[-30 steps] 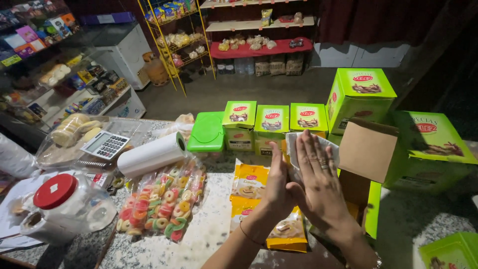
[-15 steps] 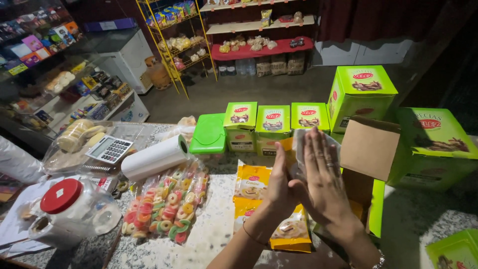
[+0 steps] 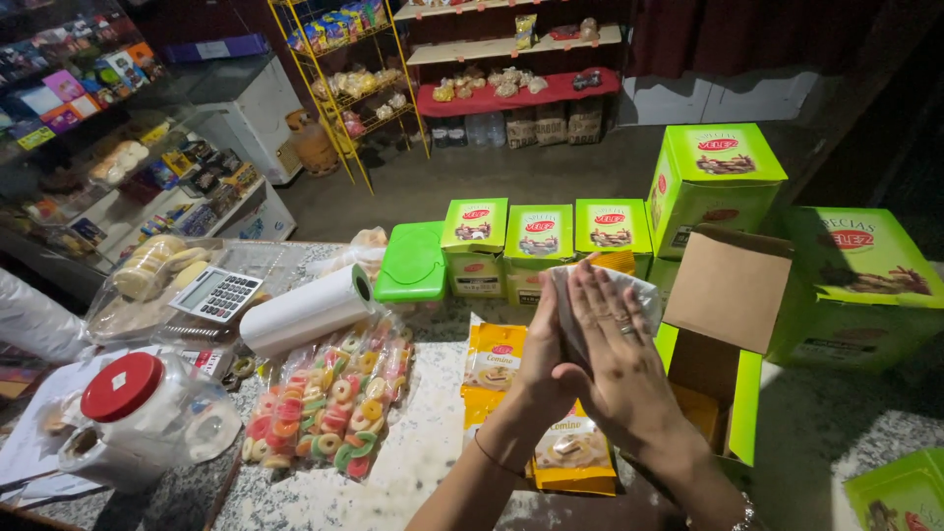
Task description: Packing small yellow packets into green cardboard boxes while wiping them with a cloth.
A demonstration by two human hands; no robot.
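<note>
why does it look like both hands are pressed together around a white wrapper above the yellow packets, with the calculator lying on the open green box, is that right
Not quite. The head view shows the calculator lying on a clear bag far left, not on the open green box. The rest holds: left hand and right hand press together around a white wrapper above the yellow packets.

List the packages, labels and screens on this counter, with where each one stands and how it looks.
Three small green cartons: row at the back, upright, red oval labels.
Open green carton: right of the hands, brown flap raised.
Yellow-orange sachets: flat under the hands.
Clear bag of ring candies: left of centre, multicoloured.
Calculator: far left, grey screen.
Clear jar: bottom left, red lid.
</note>
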